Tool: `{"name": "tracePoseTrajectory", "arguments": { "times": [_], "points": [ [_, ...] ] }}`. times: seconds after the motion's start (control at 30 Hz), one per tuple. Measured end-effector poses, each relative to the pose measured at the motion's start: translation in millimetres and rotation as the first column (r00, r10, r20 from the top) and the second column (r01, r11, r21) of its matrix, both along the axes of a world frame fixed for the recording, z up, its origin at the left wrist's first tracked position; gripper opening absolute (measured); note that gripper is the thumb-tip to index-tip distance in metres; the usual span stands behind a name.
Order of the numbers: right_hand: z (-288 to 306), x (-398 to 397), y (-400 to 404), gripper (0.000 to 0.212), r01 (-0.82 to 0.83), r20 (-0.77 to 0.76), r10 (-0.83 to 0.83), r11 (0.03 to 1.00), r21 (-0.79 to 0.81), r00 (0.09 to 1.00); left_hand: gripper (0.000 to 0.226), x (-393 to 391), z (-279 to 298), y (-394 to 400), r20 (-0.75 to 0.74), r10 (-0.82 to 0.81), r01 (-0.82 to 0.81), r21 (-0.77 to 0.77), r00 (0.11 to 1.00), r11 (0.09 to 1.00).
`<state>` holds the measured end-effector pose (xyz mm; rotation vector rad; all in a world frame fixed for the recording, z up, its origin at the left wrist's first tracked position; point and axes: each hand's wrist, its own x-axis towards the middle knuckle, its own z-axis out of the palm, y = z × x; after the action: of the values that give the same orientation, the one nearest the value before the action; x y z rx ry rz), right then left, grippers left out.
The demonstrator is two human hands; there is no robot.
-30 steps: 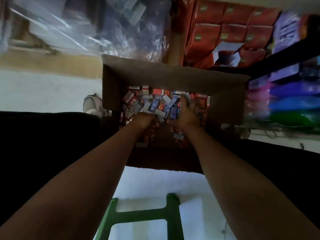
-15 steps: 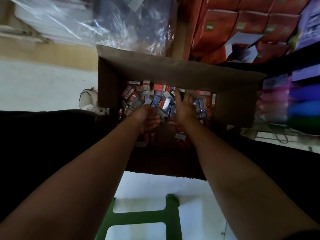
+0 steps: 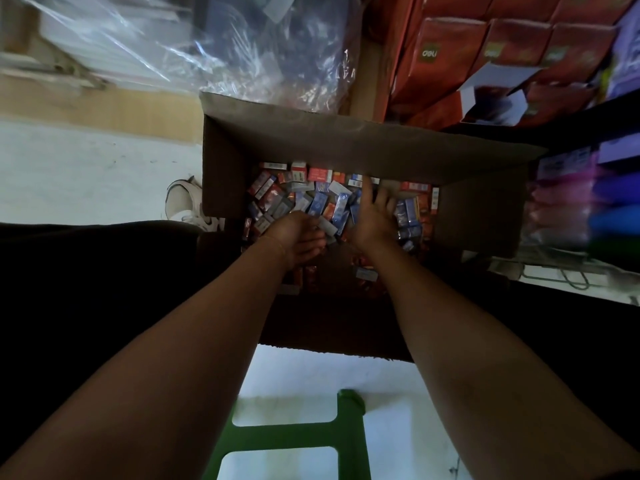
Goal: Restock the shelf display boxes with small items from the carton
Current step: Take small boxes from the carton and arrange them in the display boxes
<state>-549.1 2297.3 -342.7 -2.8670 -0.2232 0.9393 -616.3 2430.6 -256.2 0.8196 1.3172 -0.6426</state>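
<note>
My left hand [image 3: 294, 237] fingers clench small packets [image 3: 323, 225]; my right hand [image 3: 374, 216] fingers lie released. The packets [image 3: 311, 199] in the carton [image 3: 346, 147] look light, stiff; grip flat faces.

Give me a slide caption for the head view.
Both hands in the carton: left hand grips small boxes, right hand spread open.

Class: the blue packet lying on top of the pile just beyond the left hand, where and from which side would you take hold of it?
Probably pinch the blue packet across its two long narrow edges, coming down from above. It lies flat atop the pile in the carton, face up, with neighbours crowding its ends, so only the top approach looks free.
</note>
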Motion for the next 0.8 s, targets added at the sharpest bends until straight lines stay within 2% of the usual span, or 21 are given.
{"name": "tracePoseTrajectory", "arguments": {
  "times": [0.1,0.27,0.33,0.47,0.57,0.7,0.8],
  "points": [
    [-0.9,-1.4,1.4,0.107,0.052,0.002,-0.052,0.998,0.044,0.999,0.019,-0.9,-4.0,1.1,0.003,-0.001,0.001,-0.003,1.0,1.0],
    [1.1,-7.8,-6.2,0.092,-0.135,0.044,0.135,0.991,-0.004,0.99,0.023,0.3,-6.0,-0.1,0.015,0.013,-0.013,-0.021,1.0,1.0],
    [-0.4,-5.6,-5.3,0.093,-0.153,0.056,0.153,0.988,0.001,0.987,0.023,0.6,-6.4,-0.7,0.013,0.014,-0.014,0.005,1.0,1.0],
    [1.4,5.2,0.7,0.109,-0.151,0.037,0.151,0.988,0.002,0.988,0.021,-0.5,-7.6,-0.7,0.01,0.016,-0.016,0.008,1.0,1.0],
    [3.9,6.6,4.3,0.103,-0.121,-0.008,0.121,0.992,-0.03,0.993,0.02,-3.1,-9.4,0.3,-0.003,0.016,-0.016,-0.001,1.0,1.0],
    [0.5,1.8,4.4,0.085,-0.03,-0.001,0.03,0.999,-0.025,1.0,0.022,-3.2,-8.1,-0.7,0.004,-0.001,0.001,-0.011,1.0,1.0],
    [2.5,5.1,3.0,0.079,-0.054,-0.018,0.054,0.998,-0.022,0.998,0.025,-1.9,-8.1,-2.4,0.004,0.01,-0.01,0.013,1.0,1.0]
  ]
}}
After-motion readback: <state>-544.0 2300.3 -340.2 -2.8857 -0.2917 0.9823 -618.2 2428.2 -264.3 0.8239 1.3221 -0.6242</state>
